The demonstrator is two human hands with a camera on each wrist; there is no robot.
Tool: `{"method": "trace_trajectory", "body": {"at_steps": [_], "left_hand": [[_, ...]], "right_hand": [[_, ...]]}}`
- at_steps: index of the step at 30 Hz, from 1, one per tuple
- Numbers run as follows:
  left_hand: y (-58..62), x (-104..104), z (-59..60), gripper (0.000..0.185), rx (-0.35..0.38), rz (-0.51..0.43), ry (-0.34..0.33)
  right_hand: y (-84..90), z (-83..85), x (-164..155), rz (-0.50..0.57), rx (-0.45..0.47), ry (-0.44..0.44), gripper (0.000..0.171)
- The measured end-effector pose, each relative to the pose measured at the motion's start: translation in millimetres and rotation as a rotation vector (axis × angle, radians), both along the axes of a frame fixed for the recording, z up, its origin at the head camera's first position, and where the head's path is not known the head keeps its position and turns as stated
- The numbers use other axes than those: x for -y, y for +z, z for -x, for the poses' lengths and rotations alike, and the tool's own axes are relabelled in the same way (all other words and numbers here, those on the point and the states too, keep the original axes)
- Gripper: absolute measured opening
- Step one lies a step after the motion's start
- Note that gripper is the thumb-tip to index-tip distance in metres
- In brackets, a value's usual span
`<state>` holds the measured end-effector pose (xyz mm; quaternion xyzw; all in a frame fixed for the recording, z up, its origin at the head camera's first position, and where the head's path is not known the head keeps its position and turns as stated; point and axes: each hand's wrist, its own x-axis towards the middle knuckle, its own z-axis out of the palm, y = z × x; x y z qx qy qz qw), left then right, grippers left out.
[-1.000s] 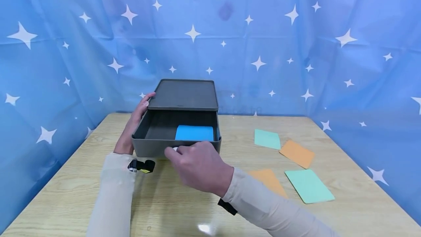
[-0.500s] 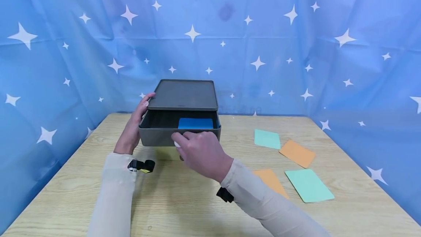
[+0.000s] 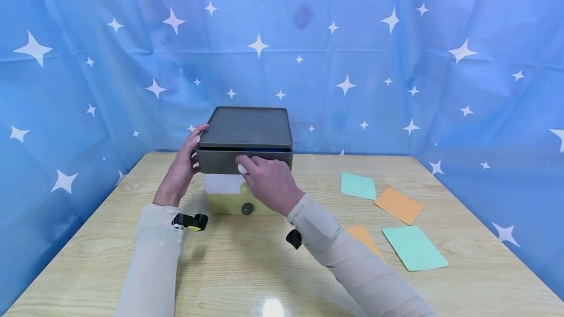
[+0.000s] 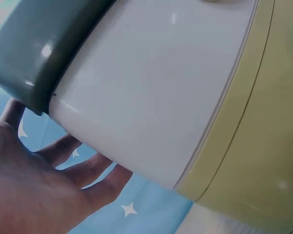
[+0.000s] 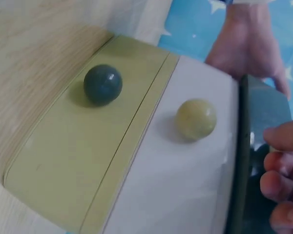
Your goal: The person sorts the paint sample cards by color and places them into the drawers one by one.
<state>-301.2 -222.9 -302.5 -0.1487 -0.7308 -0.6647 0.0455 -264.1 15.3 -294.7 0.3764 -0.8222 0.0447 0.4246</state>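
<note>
Cabinet (image 3: pixel 229 168) of three stacked drawers stands upright on the pale wooden table (image 3: pixel 229 268), toward its far side, a starry blue curtain (image 3: pixel 374 62) behind. Top panel (image 3: pixel 245 126): flat, dark grey, with a raised rim. Top drawer (image 3: pixel 216 162): dark grey, glossy, pushed almost fully in, a thin dark gap showing beneath the panel. Middle drawer (image 4: pixel 146 87): white, smooth, with a round yellow-green knob (image 5: pixel 196 119). Bottom drawer (image 3: pixel 226 204): yellow-green, with a dark grey ball knob (image 5: pixel 103 85). Highlights gleam on the dark and white fronts. Right hand (image 3: pixel 273 182): fingers curled, clamped on the top drawer's white knob (image 3: pixel 242 169), which I see only in part. Left hand (image 3: pixel 180 170): fingers spread apart, laid along the cabinet's left side near the top drawer. Right of the cabinet, well apart from it, lie two mint-green cards (image 3: pixel 358 186) and two orange cards (image 3: pixel 398 205), one orange partly hidden by the right sleeve (image 3: pixel 348 258).
</note>
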Motion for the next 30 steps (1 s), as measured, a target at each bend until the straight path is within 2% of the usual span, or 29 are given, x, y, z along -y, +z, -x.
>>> {"method": "trace_trajectory", "body": {"at_steps": [6, 13, 17, 21, 25, 30], "left_hand": [[-1.7, -1.9, -1.7, 0.054, 0.005, 0.01, 0.007], [-2.7, -2.9, 0.3, 0.053, -0.003, 0.012, -0.001], [-3.0, -1.7, 1.3, 0.054, -0.008, 0.021, 0.007], [-3.4, -0.4, 1.3, 0.054, -0.011, 0.02, 0.012], [-3.0, 0.0, 1.1, 0.054, -0.012, 0.013, 0.013], [-2.1, 0.2, 1.0, 0.054, -0.014, 0.016, 0.01]], "right_hand": [[-5.4, 13.3, -0.7, 0.04, 0.015, 0.002, 0.02], [-8.3, 14.3, -3.3, 0.058, 0.058, 0.032, 0.026], [-6.7, 8.2, -4.9, -0.026, 0.184, 0.03, 0.035], [-7.9, 0.6, -4.1, -0.163, 0.307, 0.015, 0.032], [-13.9, -2.4, -1.8, -0.268, 0.33, -0.033, 0.028], [-22.8, 1.3, -0.5, -0.267, 0.311, -0.052, 0.027]]}}
